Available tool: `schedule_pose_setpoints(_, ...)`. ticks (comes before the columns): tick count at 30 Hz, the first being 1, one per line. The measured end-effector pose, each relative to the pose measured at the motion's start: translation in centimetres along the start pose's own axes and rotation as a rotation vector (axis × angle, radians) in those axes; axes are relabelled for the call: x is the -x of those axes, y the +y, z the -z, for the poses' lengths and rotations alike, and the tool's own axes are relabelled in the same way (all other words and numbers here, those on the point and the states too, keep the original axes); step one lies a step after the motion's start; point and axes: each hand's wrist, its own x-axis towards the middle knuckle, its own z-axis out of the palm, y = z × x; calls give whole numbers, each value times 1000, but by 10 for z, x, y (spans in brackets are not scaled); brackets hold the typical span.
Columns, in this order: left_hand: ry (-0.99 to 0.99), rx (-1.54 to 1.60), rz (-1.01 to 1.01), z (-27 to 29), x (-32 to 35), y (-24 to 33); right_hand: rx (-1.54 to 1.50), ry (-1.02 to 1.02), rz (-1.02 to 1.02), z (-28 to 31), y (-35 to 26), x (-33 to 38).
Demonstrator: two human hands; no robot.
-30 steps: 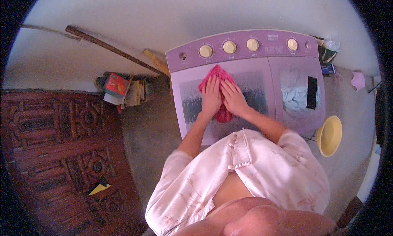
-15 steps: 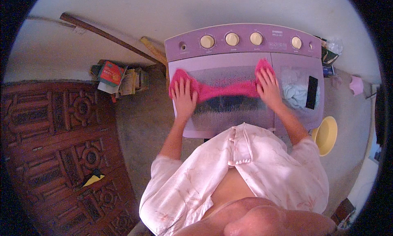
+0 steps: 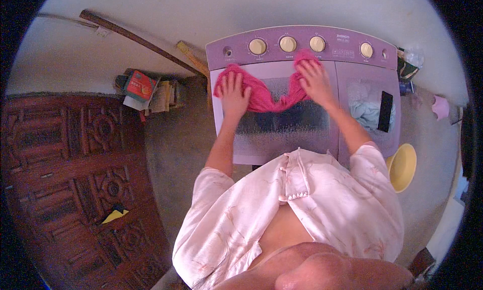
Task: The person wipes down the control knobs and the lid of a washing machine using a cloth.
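At the far left I had a dark red-brown carved wooden panel [image 3: 37, 134], with a small yellow scrap [image 3: 114, 216] showing against it. Next along, near the pale wall, I made out a red box with a green edge [image 3: 141, 84] beside some tan papers [image 3: 162, 97], and above them a long dark brown wooden bar [image 3: 136, 35] on a slant. Then came a lilac plastic washing machine [image 3: 370, 70] with two lids. On the left part of its larger lid I saw the person's bare left hand [image 3: 233, 97], palm down, fingers extended and thumb apart, unclenched on top of one end of a bright pink fluffy cloth [image 3: 266, 96]. The cloth lay across the lid, its middle sagging toward the person over a wet-looking dark window [image 3: 287, 121], its other end bunched up against the row of round cream dials [image 3: 288, 44]. Over that bunch reached the bare right hand [image 3: 316, 81]; from my end I could not tell whether it grasped the fabric or only pressed on it. Farther right, pale blue fabric [image 3: 366, 114] showed through the smaller lid, beside a black strip [image 3: 385, 111]. Last, I saw a round yellow basin [image 3: 403, 168] just beside the machine.
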Motion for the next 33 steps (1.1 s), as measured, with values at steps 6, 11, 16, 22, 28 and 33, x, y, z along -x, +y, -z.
schedule_pose_setpoints(6,-148,14,-48,16,138,6,103,-193,28,44,-5,135)
schedule_pose_setpoints(11,-310,109,-193,14,177,72,-117,-313,235,27,-65,157)
schedule_pose_setpoints(16,-84,19,-216,-15,52,72,-96,-228,234,-8,-67,38)
schedule_pose_setpoints(22,-55,-1,29,5,39,3,44,17,-82,22,30,43)
schedule_pose_setpoints(28,-172,14,-117,2,200,35,29,-349,112,33,-39,176)
schedule_pose_setpoints(33,-279,180,-194,1,142,84,-265,-320,323,10,-84,106)
